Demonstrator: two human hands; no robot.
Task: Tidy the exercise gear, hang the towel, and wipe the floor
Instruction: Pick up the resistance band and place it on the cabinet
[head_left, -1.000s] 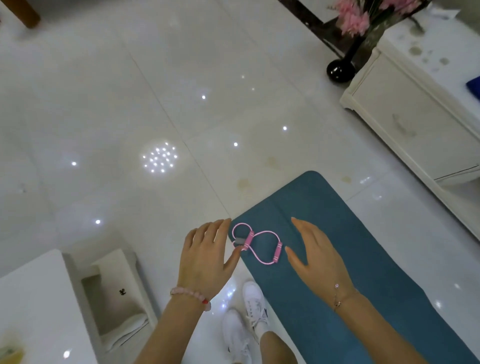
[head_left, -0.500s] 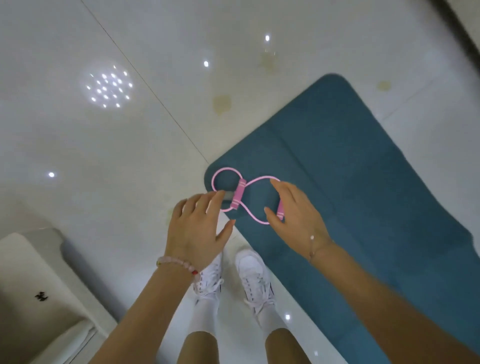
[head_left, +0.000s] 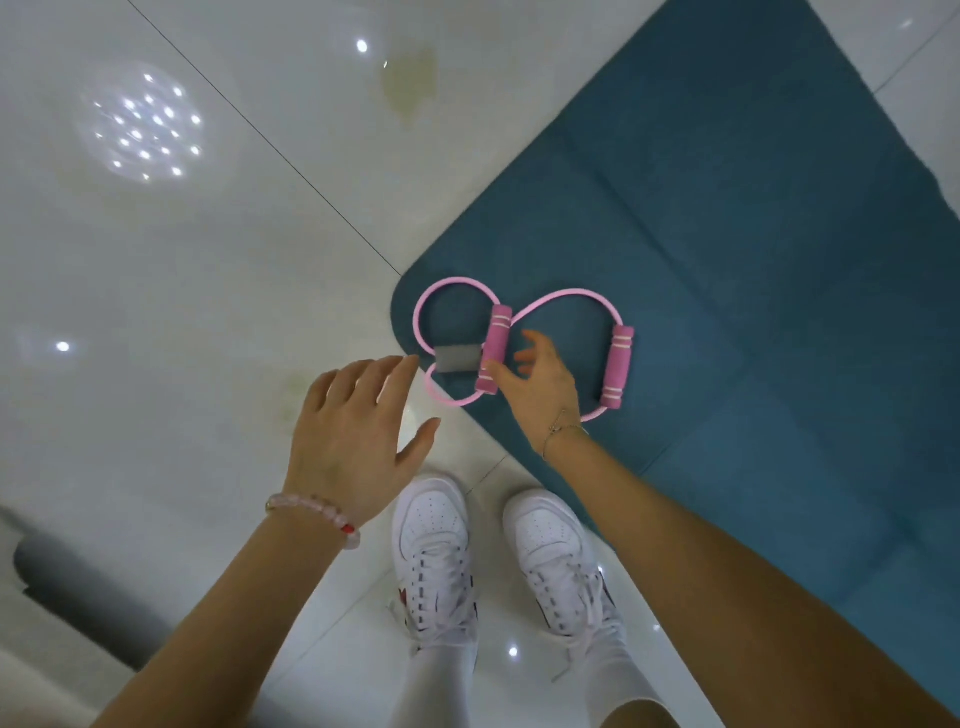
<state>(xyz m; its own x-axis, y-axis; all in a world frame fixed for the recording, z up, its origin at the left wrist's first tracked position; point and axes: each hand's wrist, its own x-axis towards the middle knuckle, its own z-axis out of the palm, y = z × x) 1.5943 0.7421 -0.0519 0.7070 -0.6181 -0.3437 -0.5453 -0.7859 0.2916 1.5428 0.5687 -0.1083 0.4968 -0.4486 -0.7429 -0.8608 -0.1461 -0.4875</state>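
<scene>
**Pink band on the mat corner, both hands open beside it**

We see the pink figure-eight resistance band (head_left: 566, 292) lying flat on the rounded near corner of the teal exercise mat (head_left: 701, 234), with one loop reaching just past the mat's edge over the floor. Its two pink foam grips (head_left: 493, 348) (head_left: 616, 371) stand apart, and a grey sleeve (head_left: 456, 357) joins the tubing just beside the left grip.

The right hand (head_left: 543, 387) hovers over the band between the grips, its fingers spread and uncurled. The thumb tip sits at the lower end of the left grip, but we cannot tell whether it touches. The left hand (head_left: 353, 447) is held above the glossy white floor (head_left: 208, 286), fingers straight and close together, thumb out to the side, holding nothing.

A beaded bracelet (head_left: 317, 512) circles the left wrist and a thin chain (head_left: 558, 431) the right. Below stand two white sneakers (head_left: 434, 540), on the tiles beside the mat. A yellowish stain (head_left: 408, 83) marks the floor further off.
</scene>
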